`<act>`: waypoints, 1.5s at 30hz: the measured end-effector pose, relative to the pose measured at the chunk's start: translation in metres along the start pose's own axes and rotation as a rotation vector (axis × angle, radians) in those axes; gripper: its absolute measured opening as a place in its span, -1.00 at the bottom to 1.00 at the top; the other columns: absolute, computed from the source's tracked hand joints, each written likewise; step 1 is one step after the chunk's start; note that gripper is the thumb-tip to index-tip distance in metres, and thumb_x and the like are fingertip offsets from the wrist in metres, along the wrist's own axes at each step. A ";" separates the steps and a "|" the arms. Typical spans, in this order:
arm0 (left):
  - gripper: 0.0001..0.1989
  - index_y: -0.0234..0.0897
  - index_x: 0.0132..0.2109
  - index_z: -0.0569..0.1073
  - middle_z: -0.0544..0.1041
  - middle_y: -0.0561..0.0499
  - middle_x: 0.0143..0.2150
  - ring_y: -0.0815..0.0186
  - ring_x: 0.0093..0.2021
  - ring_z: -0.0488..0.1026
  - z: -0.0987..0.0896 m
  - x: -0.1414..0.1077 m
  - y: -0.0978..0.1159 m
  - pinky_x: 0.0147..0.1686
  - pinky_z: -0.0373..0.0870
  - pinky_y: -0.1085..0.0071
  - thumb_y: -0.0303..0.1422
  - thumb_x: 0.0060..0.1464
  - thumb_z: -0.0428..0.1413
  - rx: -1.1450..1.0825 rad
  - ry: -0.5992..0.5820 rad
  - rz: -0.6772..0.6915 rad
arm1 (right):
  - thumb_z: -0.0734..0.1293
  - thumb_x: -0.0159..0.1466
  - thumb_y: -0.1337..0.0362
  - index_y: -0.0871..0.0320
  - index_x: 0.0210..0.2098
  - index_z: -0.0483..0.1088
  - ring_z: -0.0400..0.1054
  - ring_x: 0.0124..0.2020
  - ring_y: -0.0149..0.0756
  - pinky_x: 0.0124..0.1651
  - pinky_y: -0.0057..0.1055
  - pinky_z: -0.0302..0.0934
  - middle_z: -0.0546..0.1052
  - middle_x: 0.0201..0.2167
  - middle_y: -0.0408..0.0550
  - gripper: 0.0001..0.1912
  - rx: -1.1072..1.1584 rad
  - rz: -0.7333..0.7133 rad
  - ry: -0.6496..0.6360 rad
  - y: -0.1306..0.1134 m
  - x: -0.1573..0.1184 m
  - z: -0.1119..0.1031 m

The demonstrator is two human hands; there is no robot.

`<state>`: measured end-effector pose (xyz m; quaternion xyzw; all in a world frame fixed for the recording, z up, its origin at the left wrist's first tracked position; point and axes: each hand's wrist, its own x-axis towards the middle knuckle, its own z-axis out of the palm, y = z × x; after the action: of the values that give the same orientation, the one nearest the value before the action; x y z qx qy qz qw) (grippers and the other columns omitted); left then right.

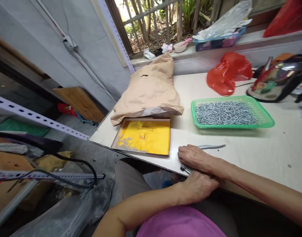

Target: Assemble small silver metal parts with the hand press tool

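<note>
White table point(255, 164) by a barred window point(163, 23), two hands close together at the near edge.
Left to right: yellow-bottomed tray point(156, 141) near table's left corner, loose metal pins point(125, 144) along its near side; brown paper bag point(148, 92) behind; black-tipped rod point(183, 168) by near edge; right hand point(194, 157), fingers curled, can't tell hold; left hand point(200, 187), nearer, fingers bent under, hold hidden; green basket point(266, 118) of metal pieces point(222, 113) beyond both.
</note>
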<state>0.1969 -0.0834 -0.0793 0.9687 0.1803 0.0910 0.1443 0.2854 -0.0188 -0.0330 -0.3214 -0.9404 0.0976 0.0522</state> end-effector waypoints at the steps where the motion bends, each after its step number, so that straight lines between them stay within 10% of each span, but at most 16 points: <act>1: -0.73 -0.34 -0.06 0.48 0.52 -0.14 -0.06 0.17 0.01 0.42 -0.002 0.001 -0.001 -0.03 0.35 0.27 -0.51 0.22 -0.07 0.022 0.001 0.006 | 0.22 0.26 0.42 0.15 -0.35 0.40 0.33 -0.38 -0.28 -0.29 -0.34 0.14 0.47 -0.38 -0.04 -0.86 0.018 0.050 0.060 0.000 0.000 -0.004; 9: -0.76 -0.35 -0.05 0.43 0.46 -0.10 -0.25 0.18 -0.21 0.35 -0.026 0.023 -0.013 -0.29 0.34 0.30 -0.49 0.23 -0.07 0.154 0.100 -0.144 | 0.21 0.34 0.20 0.13 -0.31 0.40 0.33 -0.39 -0.30 -0.28 -0.37 0.18 0.48 -0.39 -0.03 -0.81 -0.077 0.428 0.774 0.066 -0.034 -0.092; 14: -0.82 -0.27 -0.19 0.49 0.45 -0.08 -0.30 0.22 -0.21 0.35 -0.083 -0.025 -0.038 -0.27 0.33 0.33 -0.44 0.24 -0.02 0.196 0.162 -0.387 | 0.13 0.36 -0.03 0.12 -0.13 0.49 0.36 -0.31 -0.18 -0.29 -0.26 0.20 0.47 -0.24 0.09 -0.56 -0.223 0.507 0.568 0.129 -0.076 -0.080; 21: -0.82 -0.24 -0.33 0.58 0.55 -0.04 -0.33 0.24 -0.22 0.46 -0.160 -0.131 -0.125 -0.21 0.31 0.38 -0.39 0.14 0.08 0.092 -0.090 -0.781 | 0.18 0.36 0.10 0.02 -0.13 0.47 0.43 -0.24 -0.15 -0.22 -0.25 0.29 0.50 -0.19 0.03 -0.72 0.103 0.491 0.469 0.079 -0.107 -0.036; 30: -0.81 -0.23 -0.29 0.56 0.56 -0.07 -0.28 0.22 -0.24 0.49 -0.167 -0.140 -0.142 -0.30 0.27 0.42 -0.37 0.16 0.04 0.146 -0.385 -0.642 | 0.13 0.39 0.11 0.08 -0.09 0.43 0.45 -0.19 -0.23 -0.16 -0.30 0.33 0.49 -0.13 0.01 -0.69 0.156 0.496 0.345 0.048 -0.125 -0.017; 45: -0.73 -0.20 -0.24 0.50 0.50 -0.07 -0.25 0.20 -0.21 0.45 -0.156 -0.171 -0.181 -0.23 0.32 0.35 -0.31 0.24 -0.10 0.140 -0.284 -0.398 | 0.11 0.41 0.25 0.16 -0.13 0.44 0.38 -0.24 -0.32 -0.18 -0.42 0.25 0.44 -0.24 0.00 -0.71 0.142 0.503 0.158 0.005 -0.104 -0.020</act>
<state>-0.0545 0.0528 -0.0106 0.9249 0.3512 -0.0887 0.1156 0.3733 -0.0760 -0.0182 -0.5470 -0.8149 0.1480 0.1219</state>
